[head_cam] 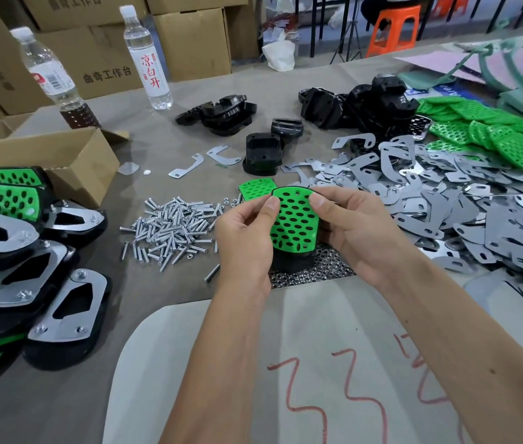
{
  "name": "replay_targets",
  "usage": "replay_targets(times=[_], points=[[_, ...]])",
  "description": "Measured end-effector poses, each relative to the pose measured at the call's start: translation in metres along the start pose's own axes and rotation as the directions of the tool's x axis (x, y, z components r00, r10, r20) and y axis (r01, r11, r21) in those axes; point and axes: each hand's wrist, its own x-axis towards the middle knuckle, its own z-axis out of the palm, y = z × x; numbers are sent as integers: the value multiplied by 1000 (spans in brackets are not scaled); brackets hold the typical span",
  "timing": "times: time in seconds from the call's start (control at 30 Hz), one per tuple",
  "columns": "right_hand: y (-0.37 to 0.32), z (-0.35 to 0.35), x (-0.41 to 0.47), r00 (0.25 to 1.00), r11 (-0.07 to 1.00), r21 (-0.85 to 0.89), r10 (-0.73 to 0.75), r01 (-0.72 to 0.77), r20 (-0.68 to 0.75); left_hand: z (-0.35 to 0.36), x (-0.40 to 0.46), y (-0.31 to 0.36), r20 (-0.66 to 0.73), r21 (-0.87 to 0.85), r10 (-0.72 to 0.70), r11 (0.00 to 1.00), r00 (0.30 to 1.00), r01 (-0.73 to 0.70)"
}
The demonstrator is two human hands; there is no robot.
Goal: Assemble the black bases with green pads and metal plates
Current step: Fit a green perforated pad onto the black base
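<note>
A perforated green pad (293, 221) lies on top of a black base (290, 259), held above the table's middle. My left hand (244, 238) grips the pair from the left, thumb on the pad's edge. My right hand (354, 224) holds the right side, thumb pressing the pad's top corner. A second green pad (253, 188) lies flat just behind. Loose black bases (261, 153) sit farther back. Metal plates (429, 200) are heaped to the right, and more green pads (490, 133) are piled at the far right.
Screws (173, 225) are piled left of my hands, nuts (317, 270) below them. Finished assemblies (29, 251) stack at the left edge beside an open cardboard box (71, 161). Two bottles (146, 56) stand at the back. A white sheet (301, 363) with red marks lies nearest me.
</note>
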Motion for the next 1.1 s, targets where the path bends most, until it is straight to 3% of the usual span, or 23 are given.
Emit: replay_targets(times=[0.17,0.37,0.57,0.67,0.77,0.93,1.1], points=[[1,4,-1,1000,1000,4,2,-2,-5,2,0,-3,-31,51,-12,999,999,13],[-1,0,-1,994,998,62,25,-31,109,1,-1,0,25,1,-2,1000,1000,2],[-2,0,0,989,995,38,87,-93,122,-12,6,2,240,219,105,963,965,-159],[-2,-1,-1,991,992,68,99,-105,89,-17,8,1,263,214,110,962,959,-169],[-4,-5,-3,982,988,80,123,-136,141,-21,8,2,296,168,103,973,950,-158],[-2,-5,-5,977,982,129,113,-138,183,-20,9,1,297,104,115,983,948,-152],[-2,-2,-6,986,995,68,63,-74,153,-15,10,-3,211,182,222,948,952,-261]])
